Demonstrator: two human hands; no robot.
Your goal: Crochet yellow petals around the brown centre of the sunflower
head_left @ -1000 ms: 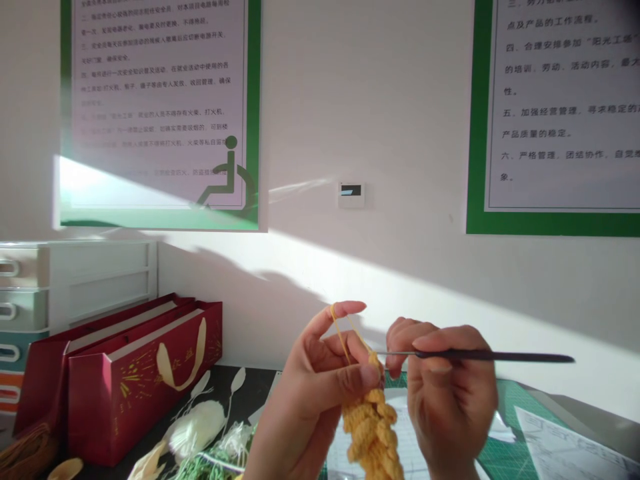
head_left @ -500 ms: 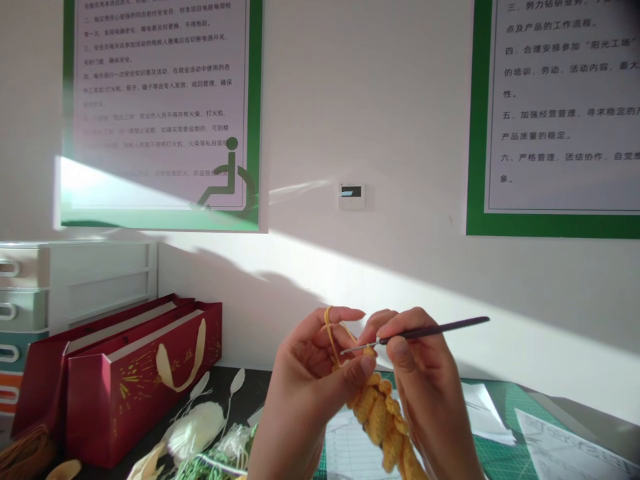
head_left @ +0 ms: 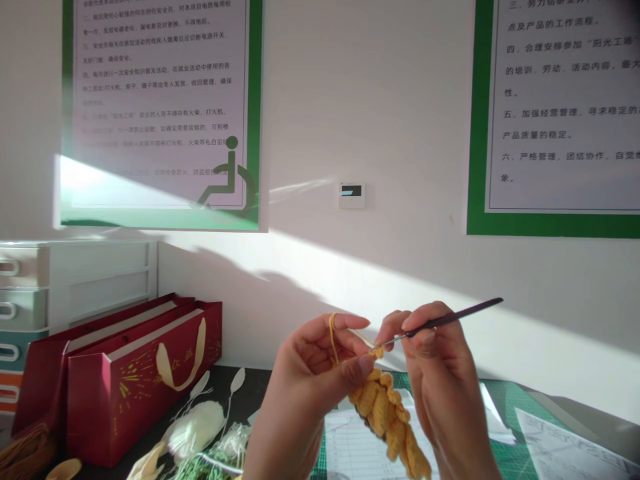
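A red gift bag [head_left: 140,380] stands at eight o'clock as the left hand [head_left: 310,380] pinches a yellow crocheted spiral [head_left: 383,417], which hangs toward six o'clock, yarn [head_left: 332,340] looped over a raised finger. The right hand [head_left: 440,360] pinches a slim crochet hook [head_left: 450,321], its tip at the stitches, its shaft pointing toward two o'clock.

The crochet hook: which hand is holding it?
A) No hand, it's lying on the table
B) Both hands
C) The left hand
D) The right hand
D. The right hand pinches the crochet hook in its fingers, while the left hand has the yellow yarn looped around a finger.
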